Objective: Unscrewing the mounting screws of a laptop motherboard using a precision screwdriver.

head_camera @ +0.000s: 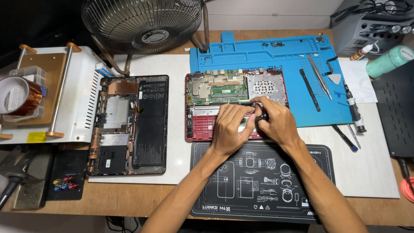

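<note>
- The opened red laptop [202,125] is lying with its green board upward, half on the blue mat [276,56] — both your hands are working over its lower middle.
- Your right hand [276,121] is clenching a black screwdriver handle [261,117], tip down into the chassis.
- Your left hand [230,127] is resting curled on the chassis just beside that handle; whether it is pinching anything you cannot tell.
- A black laptop base [129,125] is lying to the left on the white board [181,159] — a fan [142,21] is standing behind it, tweezers [320,77] lying on the mat.
</note>
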